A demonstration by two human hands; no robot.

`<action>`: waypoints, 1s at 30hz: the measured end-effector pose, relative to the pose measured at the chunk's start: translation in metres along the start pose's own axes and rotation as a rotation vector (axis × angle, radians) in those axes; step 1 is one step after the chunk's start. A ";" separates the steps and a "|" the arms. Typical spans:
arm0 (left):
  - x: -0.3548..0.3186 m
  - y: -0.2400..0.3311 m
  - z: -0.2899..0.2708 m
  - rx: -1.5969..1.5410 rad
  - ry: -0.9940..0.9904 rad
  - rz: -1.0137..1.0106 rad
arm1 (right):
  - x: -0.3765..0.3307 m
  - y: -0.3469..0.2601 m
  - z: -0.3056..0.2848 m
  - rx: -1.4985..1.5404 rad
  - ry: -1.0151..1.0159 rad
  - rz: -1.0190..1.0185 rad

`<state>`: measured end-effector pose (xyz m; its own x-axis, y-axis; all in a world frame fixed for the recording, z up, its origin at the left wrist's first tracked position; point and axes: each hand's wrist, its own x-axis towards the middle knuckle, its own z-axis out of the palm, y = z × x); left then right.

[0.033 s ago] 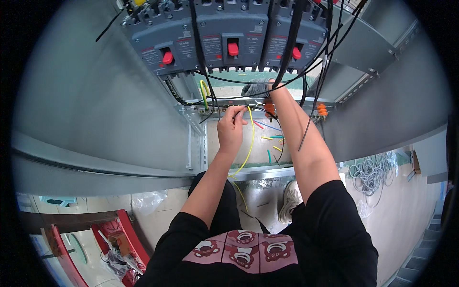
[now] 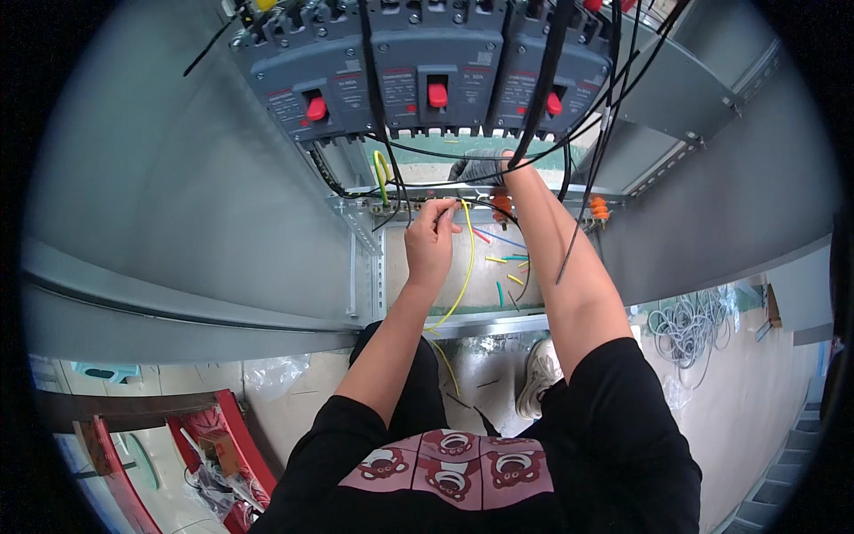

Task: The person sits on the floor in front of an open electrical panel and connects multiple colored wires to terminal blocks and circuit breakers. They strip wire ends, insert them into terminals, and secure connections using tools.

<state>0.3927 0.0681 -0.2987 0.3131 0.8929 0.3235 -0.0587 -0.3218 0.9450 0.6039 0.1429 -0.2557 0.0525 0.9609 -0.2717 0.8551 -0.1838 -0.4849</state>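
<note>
My left hand (image 2: 431,238) is at the perforated metal rail (image 2: 418,204), fingers bent and pressed together. What lies between them is hidden. A thin yellow wire (image 2: 470,258) hangs beside its fingertips and curves down over the cabinet's front edge. Black cables (image 2: 487,204) run along the rail next to that hand. My right hand (image 2: 481,167), in a grey glove, reaches through behind the rail under the black wires; its fingers are mostly hidden. Above both hands sit three dark grey circuit breakers (image 2: 434,67) with red levers. A yellow-green wire (image 2: 382,173) loops left of my left hand.
Orange ribbed insulators (image 2: 599,208) stand on the rail at the right. Cut wire sleeves (image 2: 515,279) in several colours lie on the cabinet floor. Loose black wires (image 2: 587,200) hang over my right forearm. A grey cable coil (image 2: 687,325) and a red stand (image 2: 240,445) are outside.
</note>
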 end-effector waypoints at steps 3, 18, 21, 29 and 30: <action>0.003 0.001 -0.002 0.024 -0.053 -0.005 | -0.005 0.000 0.001 0.005 -0.003 -0.001; 0.018 0.001 0.010 0.301 0.061 0.191 | -0.016 -0.007 -0.006 -0.024 0.173 -0.204; 0.023 0.005 0.016 0.163 0.059 0.145 | -0.028 -0.010 -0.005 -0.010 0.242 -0.300; 0.035 0.019 0.022 -0.085 0.076 -0.134 | -0.054 -0.004 -0.001 0.920 0.032 -0.141; 0.035 0.020 0.021 -0.090 0.078 -0.161 | -0.055 -0.004 -0.004 0.862 0.002 -0.096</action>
<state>0.4226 0.0862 -0.2693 0.2507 0.9534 0.1677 -0.0996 -0.1469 0.9841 0.5997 0.0917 -0.2351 0.0018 0.9806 -0.1961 0.1667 -0.1937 -0.9668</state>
